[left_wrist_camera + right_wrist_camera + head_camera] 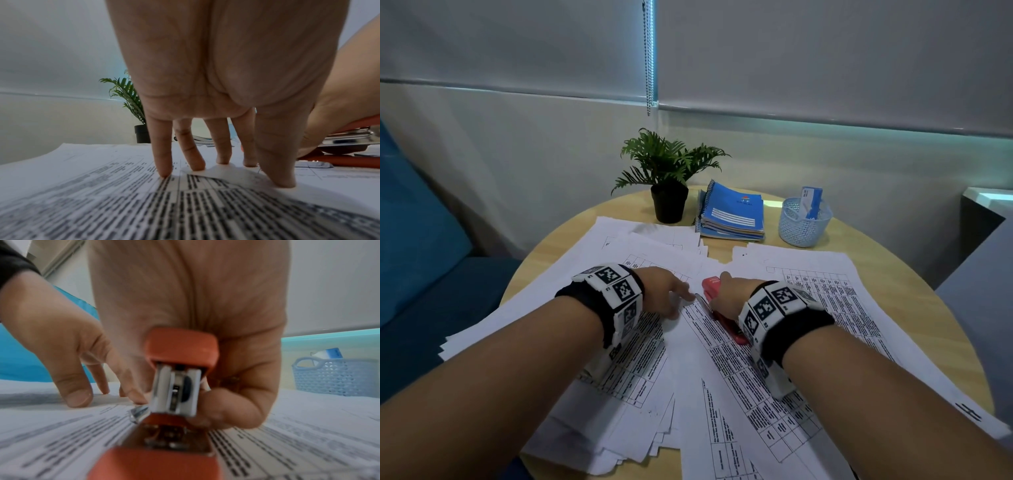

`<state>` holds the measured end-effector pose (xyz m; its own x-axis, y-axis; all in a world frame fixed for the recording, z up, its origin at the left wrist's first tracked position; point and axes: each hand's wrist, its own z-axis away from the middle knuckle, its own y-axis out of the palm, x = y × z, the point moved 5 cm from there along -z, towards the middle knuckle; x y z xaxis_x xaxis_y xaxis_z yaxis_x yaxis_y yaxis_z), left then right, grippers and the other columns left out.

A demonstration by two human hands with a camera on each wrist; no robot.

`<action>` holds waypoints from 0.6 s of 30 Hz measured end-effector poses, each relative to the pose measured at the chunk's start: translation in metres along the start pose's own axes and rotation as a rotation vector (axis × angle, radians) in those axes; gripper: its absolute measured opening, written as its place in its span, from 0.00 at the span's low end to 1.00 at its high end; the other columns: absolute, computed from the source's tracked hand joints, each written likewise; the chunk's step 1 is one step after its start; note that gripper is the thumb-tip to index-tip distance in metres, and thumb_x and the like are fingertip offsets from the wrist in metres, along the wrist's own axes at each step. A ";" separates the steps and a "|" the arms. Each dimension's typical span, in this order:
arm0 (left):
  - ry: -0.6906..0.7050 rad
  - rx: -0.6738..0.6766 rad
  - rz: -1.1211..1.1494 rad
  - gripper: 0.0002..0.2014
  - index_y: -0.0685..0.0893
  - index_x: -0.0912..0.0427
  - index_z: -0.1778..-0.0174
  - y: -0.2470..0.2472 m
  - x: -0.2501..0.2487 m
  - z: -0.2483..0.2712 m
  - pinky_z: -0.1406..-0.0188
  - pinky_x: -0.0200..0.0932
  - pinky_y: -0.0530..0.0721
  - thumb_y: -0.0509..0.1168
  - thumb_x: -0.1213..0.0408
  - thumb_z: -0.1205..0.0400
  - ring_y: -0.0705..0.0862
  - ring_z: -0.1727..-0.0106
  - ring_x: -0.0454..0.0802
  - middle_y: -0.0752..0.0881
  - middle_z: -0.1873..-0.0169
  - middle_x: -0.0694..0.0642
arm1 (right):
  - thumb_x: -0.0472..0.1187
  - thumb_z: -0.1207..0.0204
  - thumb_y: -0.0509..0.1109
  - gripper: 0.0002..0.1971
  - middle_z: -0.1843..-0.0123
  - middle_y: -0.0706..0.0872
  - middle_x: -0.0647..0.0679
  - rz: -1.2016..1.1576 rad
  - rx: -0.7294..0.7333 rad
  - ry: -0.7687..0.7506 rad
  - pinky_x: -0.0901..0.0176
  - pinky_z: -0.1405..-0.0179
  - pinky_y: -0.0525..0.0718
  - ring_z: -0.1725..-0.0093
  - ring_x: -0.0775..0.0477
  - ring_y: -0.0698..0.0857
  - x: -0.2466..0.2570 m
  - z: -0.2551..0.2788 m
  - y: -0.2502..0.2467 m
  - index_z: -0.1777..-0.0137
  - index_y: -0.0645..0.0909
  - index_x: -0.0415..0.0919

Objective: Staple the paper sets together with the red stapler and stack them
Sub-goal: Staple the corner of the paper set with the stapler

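The right hand [734, 291] grasps the red stapler [717, 310], fingers and thumb curled round its body; in the right wrist view the stapler [180, 386] points away from the camera with its top arm raised off its base, metal magazine showing between. The stapler's base lies on the printed paper sheets [722, 359]. The left hand [664, 291] is released: its fingers [162, 154] are straight and spread, tips pressing down on the sheets [185, 203] just beside the stapler, on its left. In the left wrist view the stapler [349, 155] shows at the edge, near the thumb. Both wrists wear black bands with black-and-white marker blocks.

The sheets, covered with printed tables, fan out loosely around the stapler on all sides and cover most of the round wooden worktop [928, 308]. Beyond the stapler, at the far edge of the worktop, a small potted plant [667, 181] stands to the far left, a stack of blue spiral notebooks [732, 212] lies straight behind, and a pale blue woven basket [804, 222] holding a small blue-and-white box stands to the far right. Well left of the stapler, off the worktop, is a blue upholstered seat [421, 240].
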<state>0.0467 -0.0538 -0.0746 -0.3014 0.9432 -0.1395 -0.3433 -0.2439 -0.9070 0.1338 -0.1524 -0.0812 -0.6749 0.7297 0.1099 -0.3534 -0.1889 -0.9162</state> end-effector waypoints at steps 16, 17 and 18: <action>-0.027 0.003 -0.048 0.24 0.72 0.41 0.26 0.002 -0.002 -0.006 0.25 0.45 0.65 0.63 0.59 0.19 0.67 0.23 0.48 0.66 0.22 0.43 | 0.56 0.15 0.54 0.20 0.45 0.83 0.43 0.264 -0.054 -0.174 0.51 0.47 0.79 0.45 0.40 0.83 -0.009 0.001 -0.013 0.36 0.73 0.40; -0.023 0.000 -0.051 0.24 0.72 0.41 0.26 0.002 -0.002 -0.006 0.26 0.45 0.66 0.63 0.59 0.19 0.68 0.24 0.48 0.67 0.22 0.43 | 0.57 0.16 0.55 0.21 0.48 0.83 0.44 0.261 -0.051 -0.162 0.53 0.50 0.78 0.48 0.42 0.83 -0.011 -0.001 -0.013 0.40 0.75 0.40; -0.017 -0.002 -0.057 0.24 0.73 0.41 0.27 0.002 -0.002 -0.006 0.27 0.45 0.67 0.63 0.59 0.20 0.69 0.24 0.48 0.67 0.23 0.43 | 0.60 0.17 0.55 0.22 0.52 0.82 0.45 0.221 -0.031 -0.130 0.53 0.52 0.76 0.51 0.43 0.82 -0.013 -0.004 -0.013 0.44 0.76 0.41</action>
<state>0.0522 -0.0550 -0.0790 -0.2967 0.9515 -0.0809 -0.3587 -0.1895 -0.9140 0.1497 -0.1564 -0.0728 -0.8121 0.5816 -0.0476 -0.1693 -0.3128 -0.9346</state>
